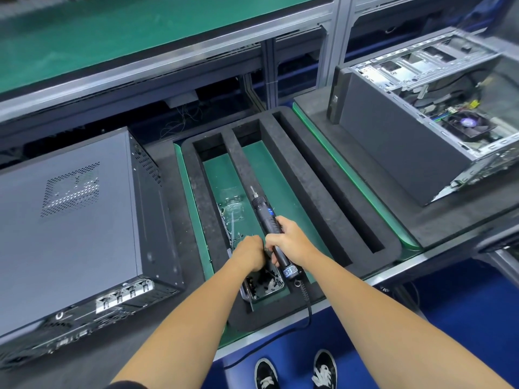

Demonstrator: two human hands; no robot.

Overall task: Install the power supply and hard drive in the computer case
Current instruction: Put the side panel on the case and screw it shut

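Closed computer case (70, 220) at left of frame; foam tray (309, 175) at centre, holding a screw dish (265, 287) at its near end; open computer case (421, 116) at upper right.

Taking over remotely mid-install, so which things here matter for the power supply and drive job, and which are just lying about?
In the job:
- electric screwdriver, gripped by the right hand
- screw tray, under the left hand
- open computer case at right

Lying about:
- closed computer case at left
- clear bags in the foam tray
- green shelf above
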